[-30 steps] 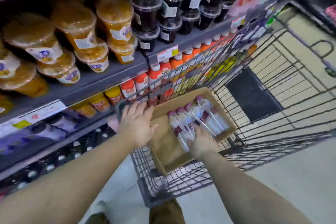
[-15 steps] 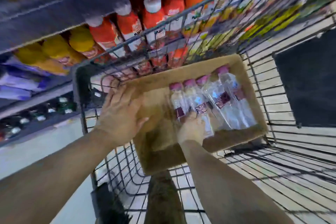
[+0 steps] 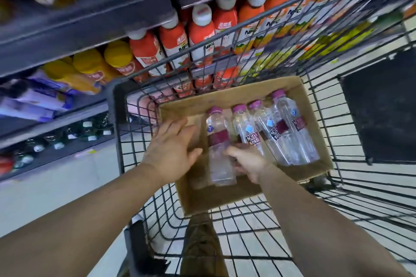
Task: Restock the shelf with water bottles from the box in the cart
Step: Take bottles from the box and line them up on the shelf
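Observation:
A brown cardboard box (image 3: 227,193) sits in a black wire cart (image 3: 351,189). Several clear water bottles with purple caps and maroon labels lie inside it. My right hand (image 3: 247,164) grips the leftmost bottle (image 3: 219,155) at its lower half, drawn a little apart from the others (image 3: 286,132). My left hand (image 3: 171,148) hovers over the box's left side with fingers spread, beside that bottle and holding nothing.
Shelves run along the left and top: red and orange juice bottles (image 3: 202,36) behind the cart's wire wall, yellow-capped bottles (image 3: 90,69), small dark bottles (image 3: 56,141) on the lowest shelf. A black panel (image 3: 380,108) lies in the cart at the right.
The view has dropped closer to the cart. My right hand has pulled the leftmost bottle toward me, away from the row. My left hand has shifted from the box's edge toward that bottle.

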The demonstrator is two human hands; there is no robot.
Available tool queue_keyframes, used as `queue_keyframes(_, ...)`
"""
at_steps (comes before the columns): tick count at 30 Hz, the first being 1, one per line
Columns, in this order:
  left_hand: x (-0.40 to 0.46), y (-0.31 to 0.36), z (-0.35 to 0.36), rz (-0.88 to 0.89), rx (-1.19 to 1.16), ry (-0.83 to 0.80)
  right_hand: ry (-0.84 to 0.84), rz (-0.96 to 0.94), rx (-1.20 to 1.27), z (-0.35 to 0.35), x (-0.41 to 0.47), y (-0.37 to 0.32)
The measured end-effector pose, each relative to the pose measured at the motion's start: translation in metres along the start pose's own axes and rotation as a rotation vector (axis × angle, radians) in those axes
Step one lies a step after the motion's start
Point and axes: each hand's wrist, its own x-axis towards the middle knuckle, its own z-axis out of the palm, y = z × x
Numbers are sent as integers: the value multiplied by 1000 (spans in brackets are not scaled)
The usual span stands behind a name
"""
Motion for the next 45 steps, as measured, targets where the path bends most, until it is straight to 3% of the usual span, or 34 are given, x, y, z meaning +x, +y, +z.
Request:
queue_keyframes(3,0,8,-1,-86,-164,-100,-116,-86,18,5,-22,-8)
queue_keyframes(6,1,18,-7,-209,-653,-266,-77,-240,14,19,-43,-19)
queue_keyframes(9,0,25,-12,-280,-910,-240,11,-415,-143,29,-57,-20)
queue_keyframes(11,1,23,-11,-337,-986,-198,-45,-446,-202,28,-61,-19)
queue_keyframes(14,2,17,-10,-411,-1102,-201,-156,-379,-75,16,-55,-20)
queue_keyframes(16,1,15,-7,-410,-1095,-187,78,-315,-88,3,-38,-18)
queue_keyframes(18,-1,15,-5,-392,-1083,-168,421,-181,-342,-12,-13,-9)
queue_keyframes(19,-1,16,-3,-392,-1081,-159,497,-107,-475,-17,-3,-4)
queue_keyframes(22,0,14,3,-396,-1050,-176,467,37,-668,-21,19,15)
queue_keyframes(27,3,9,9,-430,-1036,-255,540,67,-801,-24,31,22)
queue_keyframes(32,8,3,11,-416,-1124,-296,468,73,-645,-29,37,25)
queue_keyframes(38,-1,-2,2,-421,-1214,-296,501,-38,-416,-23,13,15)
queue_keyframes(45,-40,-4,-28,-303,-1184,-219,276,-173,-42,1,-52,3)
